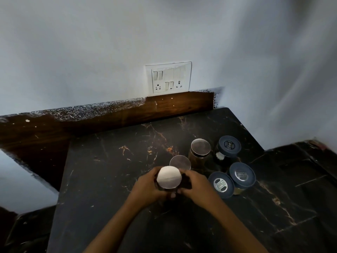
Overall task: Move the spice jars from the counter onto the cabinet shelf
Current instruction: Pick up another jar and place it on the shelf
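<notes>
The grip is two-handed: a silver-lidded jar (169, 177) is clasped between the left hand (147, 185) and the right hand (195, 183), the fingers of each curled round its dark sides from opposite flanks. The fingertips nearly meet on the near side, below the lid. Both forearms are stretched forward from the bottom edge and converge on the jar. Its round lid is turned up toward the camera and brightly lit. What is in the jar cannot be made out, and whether its base is on the bench (109, 179) or lifted clear cannot be told.

Just behind the held jar a second silver-lidded jar (180, 162) is seen, mostly hidden by it. Farther back and to the right a third silver-lidded jar (200, 147) is stood upright — its glass wall shows brownish contents.

To the right three blue-lidded jars are grouped on the black, gold-veined bench. In the rear blue-lidded jar (229, 144) a white patch is shown through the side. The right blue-lidded jar (242, 175) and the near blue-lidded jar (221, 184) are set close together, and a yellowish-green fill is glimpsed low between them.

Behind the bench a wooden upstand (127, 117) is run along the pale wall, and a white switch plate (168, 77) is mounted just above it.
</notes>
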`<action>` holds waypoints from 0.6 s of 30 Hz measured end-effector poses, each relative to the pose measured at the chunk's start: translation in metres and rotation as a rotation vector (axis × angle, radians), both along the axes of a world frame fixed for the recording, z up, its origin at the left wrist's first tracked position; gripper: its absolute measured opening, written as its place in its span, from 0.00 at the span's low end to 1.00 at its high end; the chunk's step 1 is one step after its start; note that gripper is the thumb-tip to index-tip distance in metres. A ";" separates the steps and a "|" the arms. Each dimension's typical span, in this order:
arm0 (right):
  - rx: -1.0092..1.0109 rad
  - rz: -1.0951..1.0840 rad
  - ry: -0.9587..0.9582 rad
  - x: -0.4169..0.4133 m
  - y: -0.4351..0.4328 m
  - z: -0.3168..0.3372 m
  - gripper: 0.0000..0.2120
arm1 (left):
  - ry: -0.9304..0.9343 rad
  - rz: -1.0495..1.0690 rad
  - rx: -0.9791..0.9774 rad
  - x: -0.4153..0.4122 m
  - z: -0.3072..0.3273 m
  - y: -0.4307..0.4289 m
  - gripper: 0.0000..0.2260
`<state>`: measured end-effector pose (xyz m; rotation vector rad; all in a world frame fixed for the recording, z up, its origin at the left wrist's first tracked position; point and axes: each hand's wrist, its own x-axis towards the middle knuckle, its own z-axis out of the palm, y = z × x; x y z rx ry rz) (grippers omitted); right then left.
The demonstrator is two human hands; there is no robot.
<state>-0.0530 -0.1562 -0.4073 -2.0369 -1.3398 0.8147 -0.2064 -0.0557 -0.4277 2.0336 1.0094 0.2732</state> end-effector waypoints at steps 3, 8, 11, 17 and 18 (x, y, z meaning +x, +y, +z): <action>0.115 0.016 0.099 0.011 0.002 0.036 0.28 | -0.073 0.009 -0.004 0.000 0.042 0.010 0.34; 0.247 0.054 0.233 0.028 0.010 0.097 0.27 | -0.235 0.065 -0.007 0.004 0.114 0.020 0.35; 0.314 0.119 0.378 0.038 0.014 0.123 0.34 | -0.381 0.095 -0.035 0.011 0.149 0.020 0.34; 0.435 0.252 0.451 0.053 0.028 0.162 0.51 | -0.563 0.142 0.064 0.043 0.210 0.015 0.25; 0.476 0.232 0.450 0.055 0.030 0.168 0.51 | -0.579 0.155 0.085 0.048 0.217 0.014 0.25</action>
